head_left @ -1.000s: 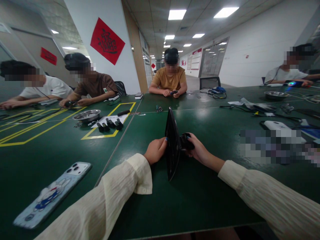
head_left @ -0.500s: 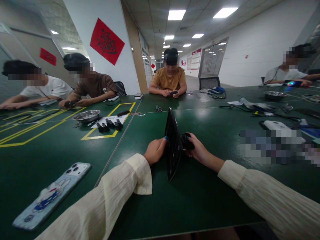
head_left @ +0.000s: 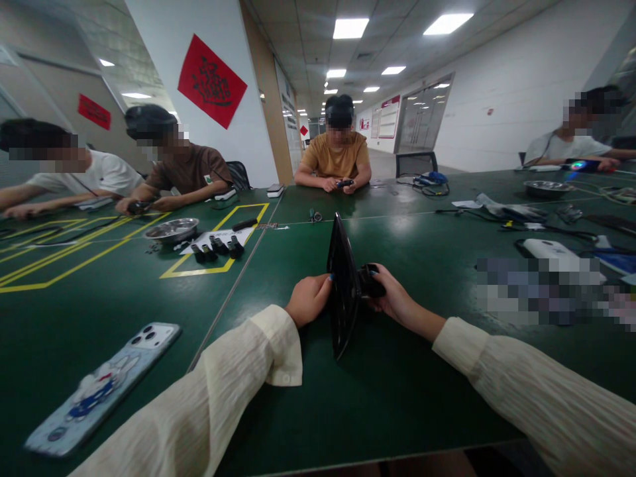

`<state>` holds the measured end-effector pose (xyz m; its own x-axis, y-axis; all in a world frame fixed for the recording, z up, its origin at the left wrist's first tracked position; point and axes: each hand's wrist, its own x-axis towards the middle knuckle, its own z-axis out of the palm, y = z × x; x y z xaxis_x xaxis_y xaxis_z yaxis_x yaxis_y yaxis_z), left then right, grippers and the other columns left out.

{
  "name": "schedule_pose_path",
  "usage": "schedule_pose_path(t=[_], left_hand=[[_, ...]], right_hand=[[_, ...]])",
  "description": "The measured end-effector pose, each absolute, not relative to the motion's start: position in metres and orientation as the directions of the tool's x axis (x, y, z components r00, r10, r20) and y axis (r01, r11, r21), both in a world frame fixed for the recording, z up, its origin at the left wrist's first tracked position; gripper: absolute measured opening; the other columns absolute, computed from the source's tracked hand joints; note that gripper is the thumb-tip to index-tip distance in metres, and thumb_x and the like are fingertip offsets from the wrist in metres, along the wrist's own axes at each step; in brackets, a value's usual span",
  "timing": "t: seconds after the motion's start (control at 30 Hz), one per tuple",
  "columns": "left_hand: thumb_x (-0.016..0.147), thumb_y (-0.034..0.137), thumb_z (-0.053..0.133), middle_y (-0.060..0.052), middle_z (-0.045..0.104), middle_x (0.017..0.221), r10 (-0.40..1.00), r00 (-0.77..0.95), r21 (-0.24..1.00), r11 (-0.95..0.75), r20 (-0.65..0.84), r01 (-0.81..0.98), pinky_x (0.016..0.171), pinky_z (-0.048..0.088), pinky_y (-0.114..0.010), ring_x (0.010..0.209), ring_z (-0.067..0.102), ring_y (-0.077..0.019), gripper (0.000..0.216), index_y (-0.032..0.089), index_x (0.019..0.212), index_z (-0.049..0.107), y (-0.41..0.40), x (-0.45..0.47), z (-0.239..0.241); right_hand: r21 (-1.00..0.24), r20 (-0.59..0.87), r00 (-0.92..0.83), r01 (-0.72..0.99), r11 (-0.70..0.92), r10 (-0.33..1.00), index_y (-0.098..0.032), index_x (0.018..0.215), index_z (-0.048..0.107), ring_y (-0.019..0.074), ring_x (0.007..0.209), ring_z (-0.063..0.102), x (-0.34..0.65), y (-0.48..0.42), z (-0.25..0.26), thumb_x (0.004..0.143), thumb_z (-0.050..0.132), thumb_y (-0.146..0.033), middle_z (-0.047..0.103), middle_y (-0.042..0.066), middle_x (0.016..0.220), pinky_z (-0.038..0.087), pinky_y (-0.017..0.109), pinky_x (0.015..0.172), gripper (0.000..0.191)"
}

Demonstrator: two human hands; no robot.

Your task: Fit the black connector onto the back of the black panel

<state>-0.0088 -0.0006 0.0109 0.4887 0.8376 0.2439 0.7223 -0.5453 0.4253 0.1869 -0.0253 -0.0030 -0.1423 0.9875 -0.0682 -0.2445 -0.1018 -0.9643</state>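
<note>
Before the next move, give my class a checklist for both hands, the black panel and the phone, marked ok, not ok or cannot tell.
1. Left hand touching the black panel: ok, thumb at its left face.
2. Right hand gripping the black part on the panel's right side: ok.
3. Panel upright: ok, slightly tilted.
4. Panel's lower edge resting on the table: cannot tell.
5. Black part firmly fastened to the panel: cannot tell.
6. Phone clear of both hands: ok.

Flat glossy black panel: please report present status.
Left hand against black panel, thumb on its left face. Right hand gripping rounded black part at panel's right side. Panel upright, nearly edge-on. Pale-blue phone lies left, apart from hands.
</note>
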Motion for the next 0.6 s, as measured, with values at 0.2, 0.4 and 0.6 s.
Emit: schedule_pose_path(t=[0.2,0.4,0.6], left_hand=[[0.091,0.041,0.013,-0.004,0.056,0.062,0.846,0.463,0.438,-0.532,0.263,0.725,0.061,0.037,-0.026,0.06,0.053,-0.0165,0.053,0.017,0.069,0.054,0.0007,-0.0096,0.0081],[0.091,0.041,0.015,-0.003,0.055,0.061,0.851,0.459,0.451,-0.525,0.256,0.721,0.059,0.036,-0.025,0.058,0.052,-0.0157,0.051,0.017,0.066,0.052,0.0003,-0.008,0.0102],[0.091,0.041,0.017,-0.003,0.056,0.062,0.842,0.471,0.449,-0.539,0.262,0.713,0.06,0.036,-0.025,0.06,0.054,-0.0161,0.05,0.016,0.069,0.055,-0.0001,-0.0088,0.0104]], right_hand=[[-0.96,-0.092,-0.116,-0.255,-0.119,0.989,-0.024,0.102,0.038,0.0091,0.039,0.046,0.1845,-0.0254,0.0007,0.074,0.041,-0.032,0.052,-0.003,0.066,0.028,0.017,0.029,0.03],[-0.961,-0.078,-0.129,-0.254,-0.109,0.989,-0.024,0.102,0.038,0.0094,0.04,0.047,0.1849,-0.0257,-0.0008,0.075,0.04,-0.033,0.052,-0.003,0.067,0.027,0.018,0.029,0.028],[-0.965,-0.077,-0.141,-0.239,-0.109,0.987,-0.023,0.102,0.038,0.0095,0.041,0.047,0.1857,-0.0271,0.0007,0.076,0.041,-0.033,0.053,-0.003,0.065,0.028,0.018,0.031,0.028]])
